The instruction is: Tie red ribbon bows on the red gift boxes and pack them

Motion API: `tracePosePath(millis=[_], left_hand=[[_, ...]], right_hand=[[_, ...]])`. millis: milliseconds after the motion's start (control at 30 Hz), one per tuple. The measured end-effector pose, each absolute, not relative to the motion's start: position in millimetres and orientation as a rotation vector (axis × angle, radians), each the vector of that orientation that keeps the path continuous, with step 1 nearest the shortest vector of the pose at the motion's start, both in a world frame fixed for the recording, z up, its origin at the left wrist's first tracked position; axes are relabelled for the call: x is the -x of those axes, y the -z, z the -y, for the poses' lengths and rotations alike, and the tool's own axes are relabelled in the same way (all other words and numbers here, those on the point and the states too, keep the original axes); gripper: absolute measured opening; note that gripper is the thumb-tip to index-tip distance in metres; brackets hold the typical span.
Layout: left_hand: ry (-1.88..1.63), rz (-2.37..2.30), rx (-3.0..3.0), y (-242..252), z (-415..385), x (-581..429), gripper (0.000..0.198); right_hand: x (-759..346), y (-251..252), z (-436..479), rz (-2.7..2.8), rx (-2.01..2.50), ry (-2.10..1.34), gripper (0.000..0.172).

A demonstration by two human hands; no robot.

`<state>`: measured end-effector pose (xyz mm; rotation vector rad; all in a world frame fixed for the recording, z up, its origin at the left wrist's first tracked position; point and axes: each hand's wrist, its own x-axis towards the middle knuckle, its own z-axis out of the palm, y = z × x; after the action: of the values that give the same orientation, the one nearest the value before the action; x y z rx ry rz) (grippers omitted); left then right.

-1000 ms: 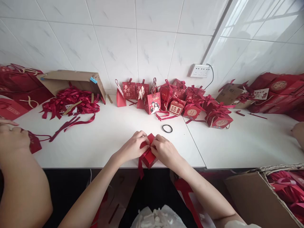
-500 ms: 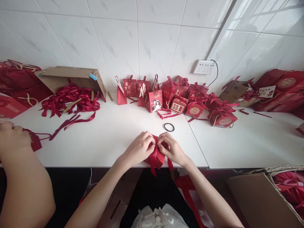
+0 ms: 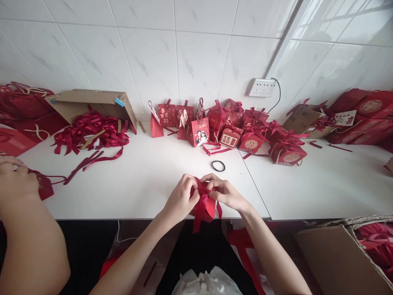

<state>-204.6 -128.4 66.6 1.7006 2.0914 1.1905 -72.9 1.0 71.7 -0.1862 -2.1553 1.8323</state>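
A small red gift box sits at the table's front edge, with a dark red ribbon tied on its top and its tails hanging over the front and right side. My left hand pinches the ribbon's loop on the left of the knot. From the other side my right hand grips the ribbon at the bow, thumb near the knot and fingers curled above it. The fingertips partly hide the knot. Just beyond the hands lies a black elastic band.
Several finished red boxes with bows stand along the tiled wall. A cardboard box with a ribbon pile is at left. Another person's hand works on a red box. An open carton stands lower right.
My hands have spread slightly apart at the ribbon, and the bow's knot now shows more. The right fingers have lifted and stretched over the top of the box.
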Motion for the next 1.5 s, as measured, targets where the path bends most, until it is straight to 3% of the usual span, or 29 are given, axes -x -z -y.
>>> tracePosePath(millis=[133,367,500,633,833,1033,1200,1500], left_hand=[[-1.121,-2.111,-1.711,-71.6,129.0,202.5,0.007],[-0.943,-2.216,-1.794,-86.8,123.2,195.2,0.008],[-1.171,-2.099,-1.560,-87.8,119.3,199.1,0.014],[-1.559,-1.826,-1.180,-91.7,121.0,211.2,0.011],[-2.034,-1.333,-0.751,-108.4,132.4,239.8,0.022],[-2.021,-1.284,-0.573,-109.9,146.5,259.9,0.019],[-1.828,-1.329,-0.816,-102.8,157.6,263.3,0.020],[-1.585,-1.958,-1.002,-101.8,158.2,266.0,0.020]], right_hand=[[69.2,-69.3,-5.7,1.819,0.113,-2.180,0.023],[66.8,-85.0,-1.3,1.559,0.150,-2.190,0.018],[64.7,-97.0,-5.3,1.365,0.066,-2.137,0.019],[56.3,-103.7,-12.9,1.210,0.117,-1.994,0.017],[35.5,-107.0,-22.5,1.088,0.216,-1.838,0.018],[15.3,-106.1,-24.0,1.212,0.244,-1.685,0.015],[2.5,-102.5,-21.3,1.203,0.428,-1.414,0.016],[-9.3,-99.7,-8.9,1.142,0.895,-0.866,0.022]])
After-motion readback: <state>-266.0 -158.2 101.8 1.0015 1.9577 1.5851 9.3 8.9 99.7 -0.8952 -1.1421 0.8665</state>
